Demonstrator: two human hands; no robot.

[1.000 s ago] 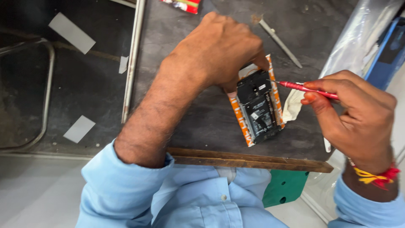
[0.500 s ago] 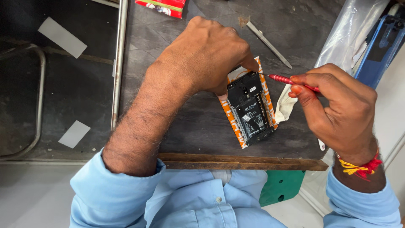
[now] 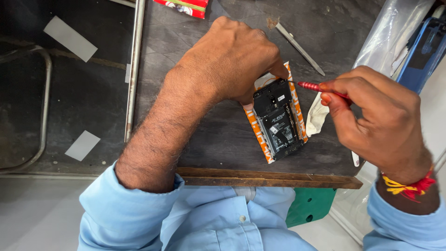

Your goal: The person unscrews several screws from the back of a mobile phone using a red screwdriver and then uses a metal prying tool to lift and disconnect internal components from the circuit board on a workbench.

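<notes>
Fingers of the right hand (image 3: pixel 381 125) pinch a red screwdriver (image 3: pixel 320 87), tip at the opened phone (image 3: pixel 278 120); beyond, the left hand (image 3: pixel 232 58) pins its top on the counter (image 3: pixel 223 139). Slippage could gouge the board.

metal tweezers (image 3: pixel 299 49) | red packet (image 3: pixel 183 6) | clear plastic bag (image 3: pixel 395 39) | possibly paper scraps (image 3: pixel 82 145)
</notes>
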